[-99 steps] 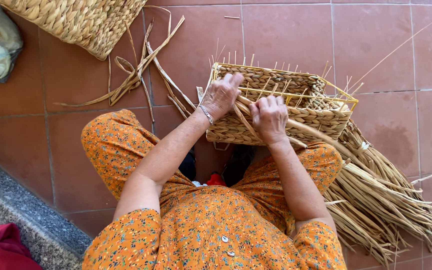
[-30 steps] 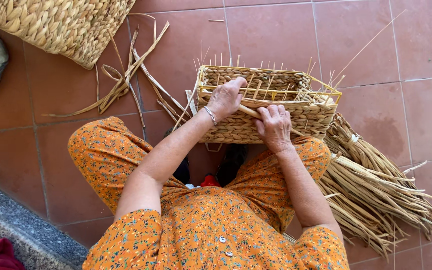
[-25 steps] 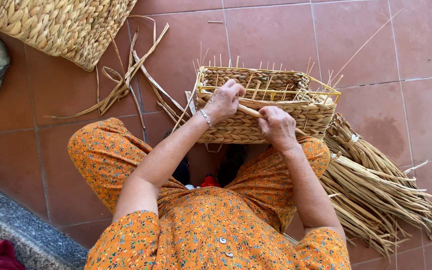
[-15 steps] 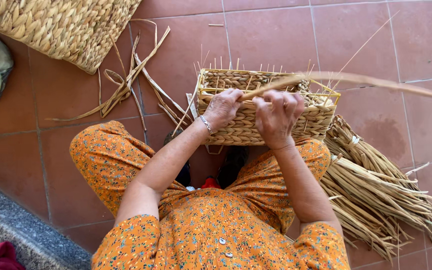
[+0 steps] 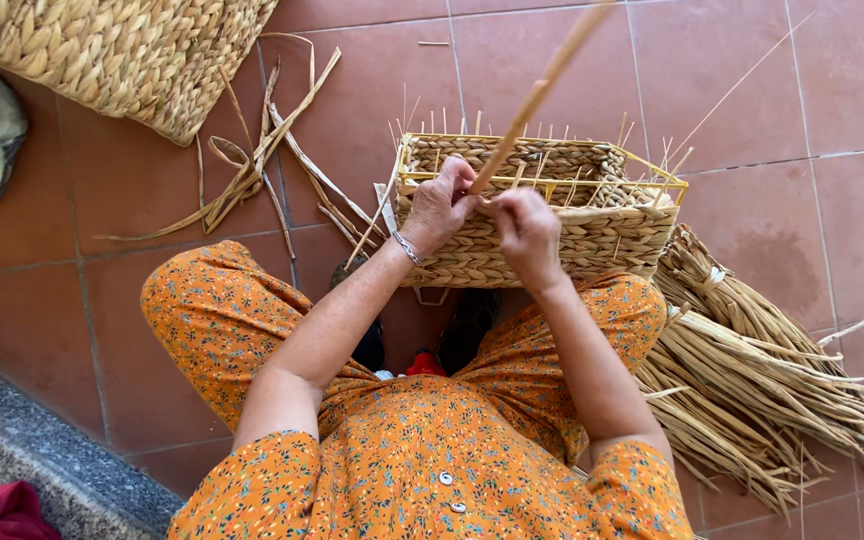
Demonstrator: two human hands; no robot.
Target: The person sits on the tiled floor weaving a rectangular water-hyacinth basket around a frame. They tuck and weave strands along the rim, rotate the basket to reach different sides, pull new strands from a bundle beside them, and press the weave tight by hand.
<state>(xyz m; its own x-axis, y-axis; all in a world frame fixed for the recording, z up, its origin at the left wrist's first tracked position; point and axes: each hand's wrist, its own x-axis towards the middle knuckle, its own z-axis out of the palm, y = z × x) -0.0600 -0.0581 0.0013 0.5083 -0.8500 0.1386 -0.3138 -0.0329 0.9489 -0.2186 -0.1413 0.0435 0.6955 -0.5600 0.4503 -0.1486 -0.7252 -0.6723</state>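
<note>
The left hand [image 5: 439, 205] has its fingers curled tight together around the lower end of a long pale straw strand [image 5: 542, 90], which rises in a slant away from the person and is cut off by the top edge of the view. The right hand [image 5: 527, 225] is just beside it, with fingers bent and close together, pressing on the near rim of the half-woven rectangular straw basket [image 5: 592, 235]; I cannot tell if it also pinches the strand. The basket sits on the red tiled floor [image 5: 752, 70], touching the person's knees in orange flowered cloth. Thin yellow stakes stand up along its rim. A bundle of dry straw [image 5: 762, 370] lies beside the right knee. A large woven basket [image 5: 122, 50] is partly cut off at the top left corner.
</note>
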